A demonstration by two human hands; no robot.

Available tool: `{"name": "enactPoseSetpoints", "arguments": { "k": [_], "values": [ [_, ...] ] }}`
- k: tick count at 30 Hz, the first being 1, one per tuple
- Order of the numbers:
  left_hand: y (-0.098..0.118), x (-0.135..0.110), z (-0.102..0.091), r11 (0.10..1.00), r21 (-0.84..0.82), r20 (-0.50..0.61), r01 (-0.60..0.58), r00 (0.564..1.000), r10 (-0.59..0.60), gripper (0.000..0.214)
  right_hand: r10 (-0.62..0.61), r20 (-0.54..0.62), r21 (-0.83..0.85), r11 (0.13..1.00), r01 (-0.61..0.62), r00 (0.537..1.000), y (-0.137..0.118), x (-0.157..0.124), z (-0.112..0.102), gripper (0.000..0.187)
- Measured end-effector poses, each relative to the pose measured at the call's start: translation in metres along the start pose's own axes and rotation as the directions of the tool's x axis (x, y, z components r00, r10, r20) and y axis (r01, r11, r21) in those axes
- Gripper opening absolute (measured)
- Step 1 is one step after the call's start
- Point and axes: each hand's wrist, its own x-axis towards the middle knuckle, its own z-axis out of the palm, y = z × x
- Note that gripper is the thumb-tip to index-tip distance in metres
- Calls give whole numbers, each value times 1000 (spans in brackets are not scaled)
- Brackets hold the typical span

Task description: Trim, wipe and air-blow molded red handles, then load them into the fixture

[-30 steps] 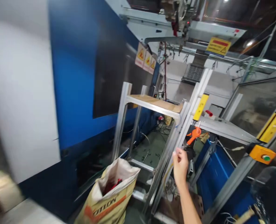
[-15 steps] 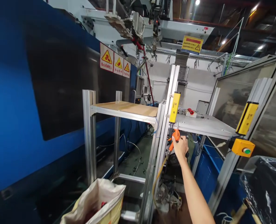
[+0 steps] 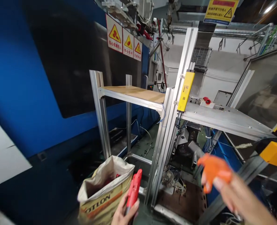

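Observation:
Low in the middle, my left hand grips a long red plastic part with a dark lower end. This part stands roughly upright, just right of a woven sack. At the lower right, my right hand is closed around an orange air blow gun, blurred by motion. The blow gun is held in the air in front of the metal frame; its hose cannot be made out. Inside the sack, a few red pieces show, the rest hidden in shadow.
An aluminium stand with a brown board rises behind the sack. Beside it, a grey metal table carries a small red-topped fixture. A yellow sensor bar is fixed to the post. The blue machine fills the left.
My right hand has moved right and down, away from the post, with the orange air blow gun. My left hand has come into view with the red part. The view has tipped downward.

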Motion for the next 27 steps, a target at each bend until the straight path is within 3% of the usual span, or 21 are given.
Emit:
{"name": "enactPoseSetpoints", "arguments": {
  "k": [2, 6, 9, 13, 16, 20, 23, 24, 27],
  "values": [
    [0, 6, 15, 993, 74, 18, -94, 996, 93, 58, 0, 181, -274, 960, 51, 983, 28, -32, 19, 36],
    [-2, 6, 34, 958, 218, 64, -188, 982, 178, 65, 101, 297, -610, 785, 108, 950, 76, -61, 38, 43],
    [-4, 2, 40, 923, 314, 79, -222, 975, 207, 67, 201, 431, -650, 745, 149, 880, 80, -65, 35, 45],
    [-4, -2, 42, 896, 363, 78, -258, 966, 247, 62, 178, 376, -701, 696, 154, 909, 66, -64, 37, 40],
    [-1, -4, 40, 898, 362, 78, -251, 968, 239, 64, 166, 517, -653, 711, 261, 840, 64, -65, 49, 32],
    [3, -7, 34, 927, 301, 49, -222, 975, 218, 59, 216, 438, -729, 654, 204, 873, 60, -63, 60, 39],
    [6, -9, 30, 971, 182, 24, -153, 988, 151, 62, 231, 597, -662, 683, 309, 769, 54, -59, 66, 33],
    [6, -10, 29, 987, 122, 27, -108, 994, 106, 63, 222, 604, -651, 691, 314, 766, 52, -58, 67, 33],
    [8, -12, 24, 992, -93, 73, 84, 994, -78, 60, 203, 474, -693, 686, 221, 857, 51, -56, 71, 35]
  ]
}}
